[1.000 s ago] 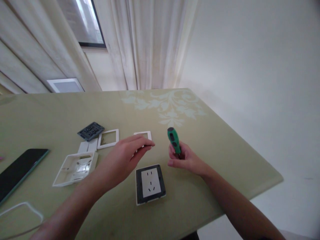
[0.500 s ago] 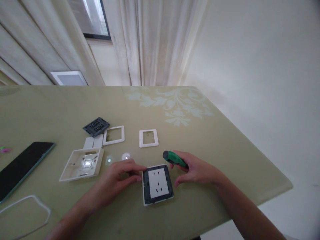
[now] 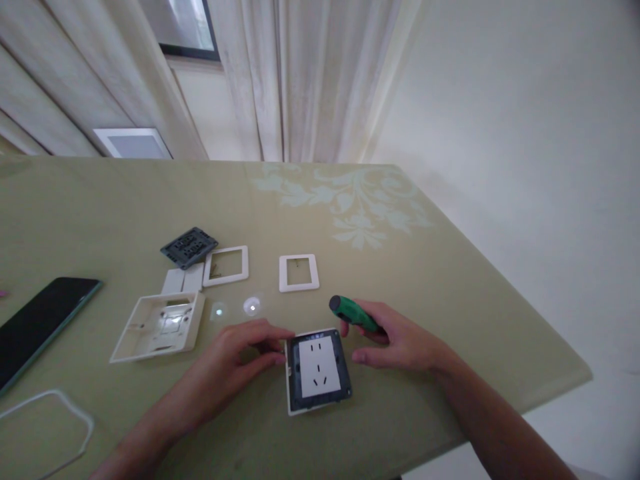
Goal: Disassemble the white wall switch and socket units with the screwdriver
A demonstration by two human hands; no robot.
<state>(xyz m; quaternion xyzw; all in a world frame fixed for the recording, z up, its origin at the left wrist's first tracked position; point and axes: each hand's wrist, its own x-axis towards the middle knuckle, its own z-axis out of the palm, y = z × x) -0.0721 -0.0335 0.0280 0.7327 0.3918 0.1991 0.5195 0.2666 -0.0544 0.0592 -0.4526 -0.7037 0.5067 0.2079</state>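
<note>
A wall socket (image 3: 319, 368) with a white face and dark grey frame sits on a white back box near the table's front. My left hand (image 3: 253, 350) grips the left edge, index finger at the upper corner and thumb lower down. The dark frame lies slightly askew, with the box's white left rim showing. To the right of the socket, my right hand (image 3: 395, 337) is wrapped round a green screwdriver (image 3: 355, 313), its dark butt end pointing up and left. The blade is hidden. The right thumb is near the socket's right edge, apart from it.
Left of my hands stand an empty white back box (image 3: 120, 339), a grey socket module (image 3: 190, 247), and white cover frames (image 3: 243, 263) (image 3: 313, 272) with screws inside. Further left are a phone (image 3: 47, 320) and a white cable (image 3: 83, 417). A wall (image 3: 540, 200) borders the right side.
The socket's dark frame has shifted slightly right on its box, exposing more of the left rim. My right thumb has straightened a little. The view has moved slightly.
</note>
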